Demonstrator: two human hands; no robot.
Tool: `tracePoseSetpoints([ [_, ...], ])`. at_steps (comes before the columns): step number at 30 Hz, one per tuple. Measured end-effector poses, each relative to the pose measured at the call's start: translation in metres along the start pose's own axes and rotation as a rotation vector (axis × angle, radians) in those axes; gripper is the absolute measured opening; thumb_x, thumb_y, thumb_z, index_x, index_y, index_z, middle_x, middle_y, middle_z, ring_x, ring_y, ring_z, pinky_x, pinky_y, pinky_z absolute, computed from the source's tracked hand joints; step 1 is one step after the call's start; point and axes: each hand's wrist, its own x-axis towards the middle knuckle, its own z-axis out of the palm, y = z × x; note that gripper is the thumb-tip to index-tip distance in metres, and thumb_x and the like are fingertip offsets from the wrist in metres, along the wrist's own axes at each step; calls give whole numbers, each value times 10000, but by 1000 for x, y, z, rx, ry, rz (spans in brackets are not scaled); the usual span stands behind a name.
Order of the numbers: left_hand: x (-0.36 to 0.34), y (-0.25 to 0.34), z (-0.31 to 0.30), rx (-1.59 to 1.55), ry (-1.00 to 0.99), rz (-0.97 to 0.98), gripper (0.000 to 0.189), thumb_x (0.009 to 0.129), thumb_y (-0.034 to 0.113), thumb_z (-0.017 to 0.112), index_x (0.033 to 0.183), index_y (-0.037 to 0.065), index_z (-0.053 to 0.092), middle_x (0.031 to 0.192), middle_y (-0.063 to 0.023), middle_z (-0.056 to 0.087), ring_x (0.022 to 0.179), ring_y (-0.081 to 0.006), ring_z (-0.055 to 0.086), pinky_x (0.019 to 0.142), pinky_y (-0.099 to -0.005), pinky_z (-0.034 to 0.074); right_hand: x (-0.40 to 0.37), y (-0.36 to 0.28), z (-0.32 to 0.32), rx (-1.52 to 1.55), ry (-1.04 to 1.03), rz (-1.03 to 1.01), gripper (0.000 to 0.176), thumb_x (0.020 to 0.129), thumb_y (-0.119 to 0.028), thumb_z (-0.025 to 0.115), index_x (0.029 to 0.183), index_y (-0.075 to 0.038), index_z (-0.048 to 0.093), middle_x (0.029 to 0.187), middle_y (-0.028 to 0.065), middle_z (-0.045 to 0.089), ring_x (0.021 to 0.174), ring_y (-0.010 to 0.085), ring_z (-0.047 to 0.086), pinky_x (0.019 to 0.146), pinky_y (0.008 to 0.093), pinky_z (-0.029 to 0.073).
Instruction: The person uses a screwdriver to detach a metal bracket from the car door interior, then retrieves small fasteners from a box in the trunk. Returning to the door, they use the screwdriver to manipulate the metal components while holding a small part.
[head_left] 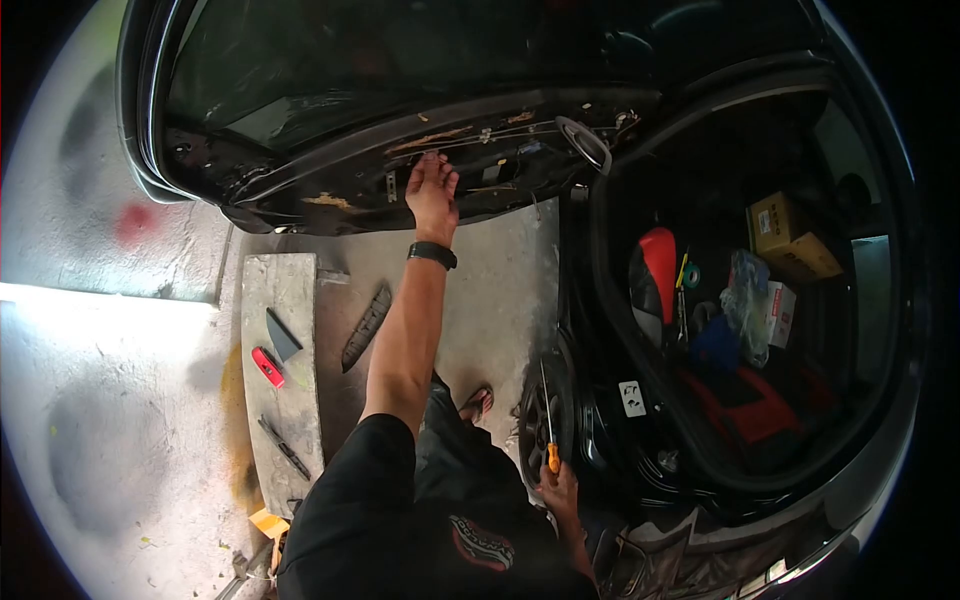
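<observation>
My left hand (pixel 433 188) is raised to the inner side of a black car door (pixel 350 205). Its fingers are bent and drawn together beside the thin rods (pixel 520 132) on the door; what they hold is too small to make out. A grey door handle (pixel 585 145) sits to the right of this hand. Low on the right, my right hand (pixel 560 490) is closed round the orange handle of a screwdriver (pixel 552 457), whose long shaft points up in front of a wheel (pixel 540 415).
A narrow bench (pixel 282 400) on the left bears a red cutter (pixel 268 367), a dark triangular piece (pixel 283 335) and a black tool (pixel 284 448). A dark strip (pixel 367 328) lies on the floor. Inside the car are a cardboard box (pixel 790 237) and a plastic bag (pixel 747 300).
</observation>
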Motion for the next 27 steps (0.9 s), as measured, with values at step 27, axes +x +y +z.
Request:
tracePoseSetpoints([
  [27, -12, -7, 27, 58, 38, 178, 149, 914, 13, 686, 1009, 5, 571, 1012, -140, 683, 938, -295, 712, 826, -363, 621, 37, 89, 47, -266, -15, -244, 481, 906, -398, 601, 1173, -2, 541, 1015, 329, 659, 992, 427, 674, 874, 514, 497],
])
